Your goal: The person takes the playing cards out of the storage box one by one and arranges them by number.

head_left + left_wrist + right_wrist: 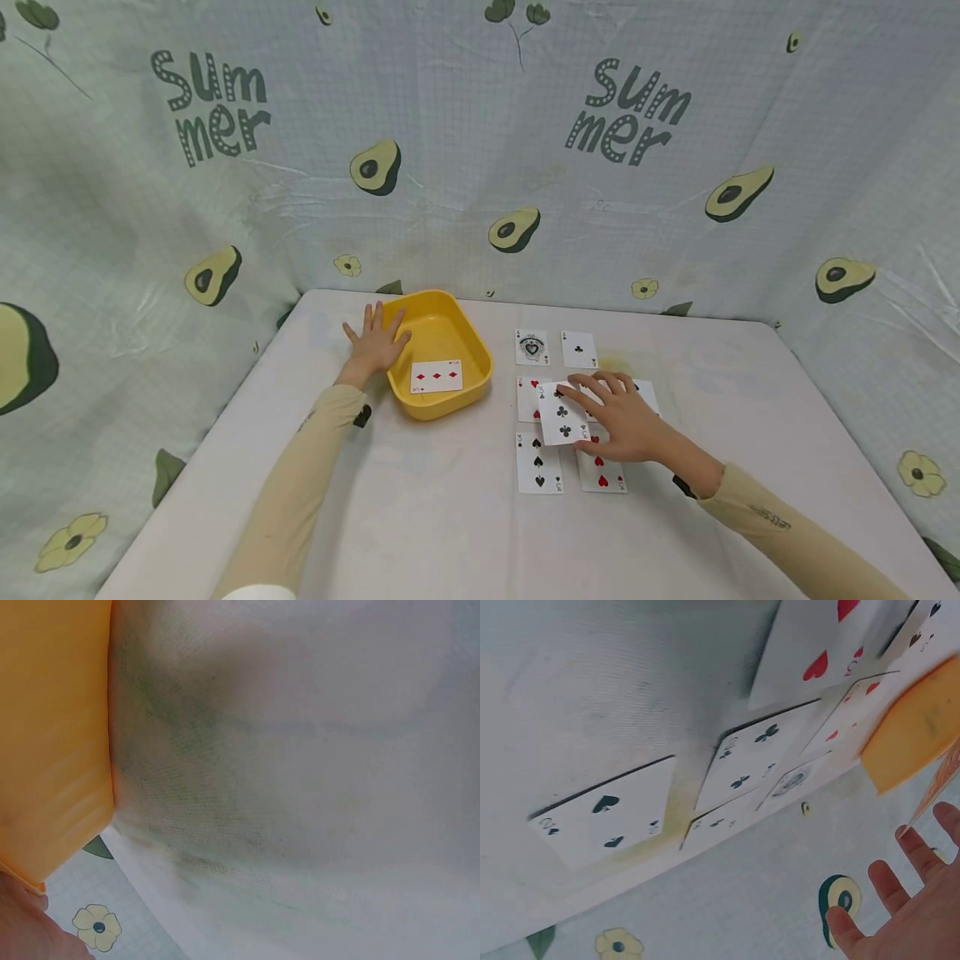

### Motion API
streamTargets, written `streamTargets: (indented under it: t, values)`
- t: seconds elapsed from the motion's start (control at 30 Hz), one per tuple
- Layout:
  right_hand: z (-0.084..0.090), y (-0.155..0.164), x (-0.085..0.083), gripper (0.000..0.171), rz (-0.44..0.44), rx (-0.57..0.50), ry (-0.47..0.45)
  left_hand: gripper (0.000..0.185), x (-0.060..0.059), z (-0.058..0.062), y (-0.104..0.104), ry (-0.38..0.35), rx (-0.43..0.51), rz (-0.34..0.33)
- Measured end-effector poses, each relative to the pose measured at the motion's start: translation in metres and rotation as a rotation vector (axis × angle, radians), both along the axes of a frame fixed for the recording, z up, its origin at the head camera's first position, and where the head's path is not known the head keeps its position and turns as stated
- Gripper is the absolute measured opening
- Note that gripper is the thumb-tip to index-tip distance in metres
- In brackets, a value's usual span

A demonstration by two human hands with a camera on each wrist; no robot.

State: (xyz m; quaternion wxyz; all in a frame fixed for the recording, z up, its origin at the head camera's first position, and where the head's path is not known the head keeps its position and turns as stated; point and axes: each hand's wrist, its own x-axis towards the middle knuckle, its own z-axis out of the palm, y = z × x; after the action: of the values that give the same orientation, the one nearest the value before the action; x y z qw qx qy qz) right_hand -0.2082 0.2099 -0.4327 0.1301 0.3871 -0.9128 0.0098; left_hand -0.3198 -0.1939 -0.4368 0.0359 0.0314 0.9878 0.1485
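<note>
My right hand (pixel 622 423) pinches the three of clubs (pixel 562 415) by its right side, above the laid-out cards. Only the reddish patterned back of that card (pixel 943 776) shows at the right wrist view's edge. Beneath and around it lie the three of spades (pixel 538 467), three of hearts (pixel 603 475) and two of hearts (pixel 527 402); the two of clubs (pixel 757 754) is mostly hidden in the head view. With fingers spread, my left hand (pixel 372 346) rests at the left rim of a yellow tray (pixel 438 312). Inside the tray lies the three of diamonds (pixel 437 383).
Farther back on the white-covered table (pixel 442 517) are an ornate ace (pixel 532 347) and the ace of clubs (pixel 579 350). Right of the cards' middle row sits the two of spades (pixel 607 814). A patterned cloth (pixel 435 100) hangs behind the table.
</note>
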Motion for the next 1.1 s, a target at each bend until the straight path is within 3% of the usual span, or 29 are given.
streamTargets:
  t: [0.27,0.67,0.8,0.83,0.93,1.03,1.07,1.1]
  values:
    - [-0.011,0.027,0.013,0.075,-0.009,-0.014,0.03,0.055,0.0,0.0,-0.002,-0.007,0.001,0.0]
    - [-0.022,0.06,0.03,0.079,-0.033,-0.015,-0.015,0.055,0.0,0.0,-0.001,0.0,-0.004,0.002]
    - [-0.027,0.071,0.033,0.078,-0.027,-0.033,-0.015,0.057,-0.007,-0.006,-0.003,-0.015,0.028,0.007]
    - [-0.028,0.074,0.034,0.078,-0.031,-0.032,-0.013,0.059,-0.013,-0.016,-0.006,0.012,0.031,-0.002]
    - [-0.032,0.082,0.036,0.078,-0.051,-0.03,-0.02,0.061,-0.016,-0.019,-0.007,0.006,0.024,-0.005]
    - [-0.034,0.089,0.04,0.078,-0.078,-0.022,-0.026,0.06,-0.013,-0.016,-0.006,0.019,0.027,-0.004]
    - [-0.035,0.091,0.041,0.079,-0.087,-0.021,-0.029,0.058,-0.006,-0.006,-0.002,-0.004,0.032,0.005]
    - [-0.035,0.093,0.042,0.079,-0.098,-0.021,-0.033,0.058,-0.004,-0.005,-0.003,0.004,0.028,0.0]
